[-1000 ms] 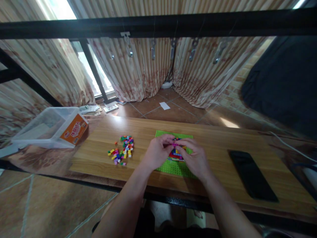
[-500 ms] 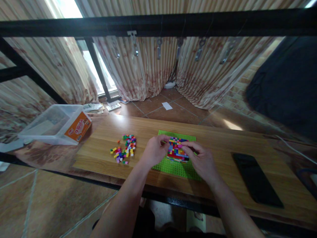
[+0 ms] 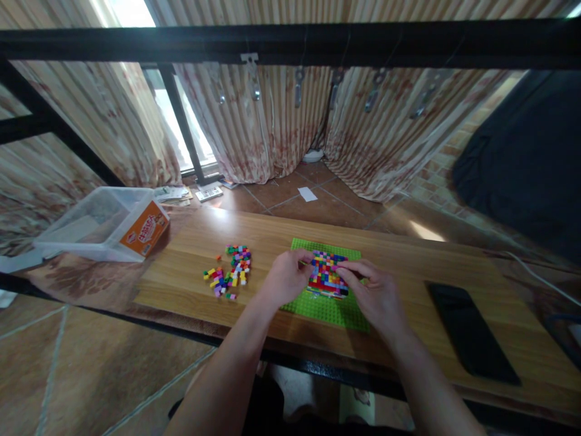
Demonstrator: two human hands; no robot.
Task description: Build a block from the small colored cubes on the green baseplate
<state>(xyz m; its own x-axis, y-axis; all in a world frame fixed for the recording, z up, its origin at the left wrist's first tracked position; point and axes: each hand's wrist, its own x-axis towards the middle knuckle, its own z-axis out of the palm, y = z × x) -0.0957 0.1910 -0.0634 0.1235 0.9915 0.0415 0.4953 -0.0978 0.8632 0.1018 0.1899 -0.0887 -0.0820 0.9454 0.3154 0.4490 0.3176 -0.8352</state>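
Note:
A block of many-coloured toy building bricks [image 3: 327, 280] stands on a green studded baseplate [image 3: 318, 312]. My left hand [image 3: 288, 278] is closed at the block's far left edge, its thumb and fingertips against the bricks. My right hand [image 3: 370, 290] comes in from the right, thumb and forefinger pinched on a small pink brick [image 3: 334, 267] at the top of the block. Whether that brick is pressed down onto the studs cannot be made out. Loose small bricks [image 3: 236, 266] of several colours lie in a scattered group to the left of my left hand.
A black phone-like slab [image 3: 472, 333] lies on the right of the wooden table [image 3: 181, 278]. To the left stands a clear plastic bin [image 3: 104, 221] with an orange label. A black metal bar [image 3: 272, 45] with hanging clips crosses above, before striped curtains [image 3: 272, 133].
My right fingertips have shifted slightly on the top of the block, and less of the pink brick shows. My left hand stays at the left edge. The whole view has moved slightly.

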